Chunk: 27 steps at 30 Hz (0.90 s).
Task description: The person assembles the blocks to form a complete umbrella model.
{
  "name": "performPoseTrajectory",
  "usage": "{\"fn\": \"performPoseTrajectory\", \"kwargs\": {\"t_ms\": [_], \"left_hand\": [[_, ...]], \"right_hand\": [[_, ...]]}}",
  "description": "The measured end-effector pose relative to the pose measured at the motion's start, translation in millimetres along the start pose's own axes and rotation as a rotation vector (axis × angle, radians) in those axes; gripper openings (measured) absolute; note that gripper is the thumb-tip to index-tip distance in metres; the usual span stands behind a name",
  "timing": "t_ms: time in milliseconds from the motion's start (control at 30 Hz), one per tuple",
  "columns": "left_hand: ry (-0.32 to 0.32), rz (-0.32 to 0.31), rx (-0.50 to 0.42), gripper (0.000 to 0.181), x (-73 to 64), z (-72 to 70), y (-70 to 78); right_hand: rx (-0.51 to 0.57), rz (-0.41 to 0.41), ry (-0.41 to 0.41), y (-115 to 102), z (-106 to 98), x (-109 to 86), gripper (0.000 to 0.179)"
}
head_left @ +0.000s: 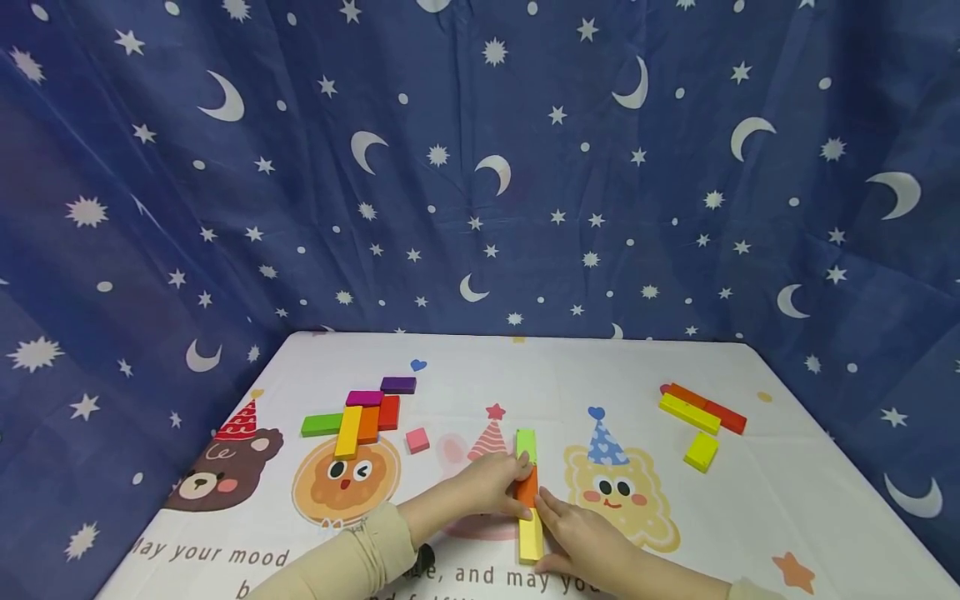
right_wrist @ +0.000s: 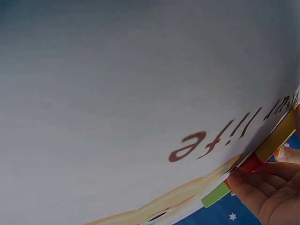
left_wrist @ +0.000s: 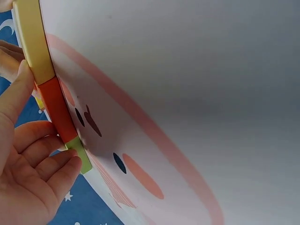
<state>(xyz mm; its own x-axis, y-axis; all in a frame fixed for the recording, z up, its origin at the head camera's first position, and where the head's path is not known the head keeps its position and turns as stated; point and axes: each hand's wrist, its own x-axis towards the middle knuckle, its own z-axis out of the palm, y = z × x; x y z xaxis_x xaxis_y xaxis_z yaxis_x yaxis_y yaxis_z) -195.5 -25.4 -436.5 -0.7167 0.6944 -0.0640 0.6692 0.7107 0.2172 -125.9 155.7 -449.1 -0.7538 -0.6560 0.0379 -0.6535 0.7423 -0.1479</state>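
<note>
Three blocks stand end to end in a straight row on the table: a light green block (head_left: pixel 527 442) at the far end, an orange block (head_left: pixel 528 490) in the middle and a yellow block (head_left: pixel 531 540) nearest me. My left hand (head_left: pixel 489 487) holds the orange block from the left, its fingertips near the green joint and its thumb at the yellow joint. On the row's other side my right hand (head_left: pixel 585 537) presses with fairly straight fingers, its thumb beside the yellow block's near end. Both hands partly hide the row.
At left lies a cluster with a green block (head_left: pixel 322 425), a yellow-orange block (head_left: pixel 348 433), a purple block (head_left: pixel 398 385) and others. A pink block (head_left: pixel 417 440) lies apart. Red and yellow blocks (head_left: pixel 689 413) lie at right. A patterned blue curtain (head_left: pixel 525 275) hangs behind the table.
</note>
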Motion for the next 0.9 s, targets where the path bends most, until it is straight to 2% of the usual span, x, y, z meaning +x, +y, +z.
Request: {"fn": "performPoseTrajectory", "kwargs": {"t_ms": [267, 533, 900], "left_hand": [[-0.005, 0.019, 0.034, 0.070, -0.6, 1.3, -1.5], [-0.005, 0.028, 0.022, 0.070, -2.8, 0.7, -1.8], [-0.052, 0.005, 0.021, 0.068, -3.3, -2.2, 0.0]], "right_hand": [[-0.015, -0.001, 0.007, 1.8, 1.2, -0.1, 0.086], [-0.014, -0.015, 0.007, 4.2, 1.6, 1.9, 0.088], [0.004, -0.002, 0.006, 2.2, -1.3, 3.4, 0.085]]}}
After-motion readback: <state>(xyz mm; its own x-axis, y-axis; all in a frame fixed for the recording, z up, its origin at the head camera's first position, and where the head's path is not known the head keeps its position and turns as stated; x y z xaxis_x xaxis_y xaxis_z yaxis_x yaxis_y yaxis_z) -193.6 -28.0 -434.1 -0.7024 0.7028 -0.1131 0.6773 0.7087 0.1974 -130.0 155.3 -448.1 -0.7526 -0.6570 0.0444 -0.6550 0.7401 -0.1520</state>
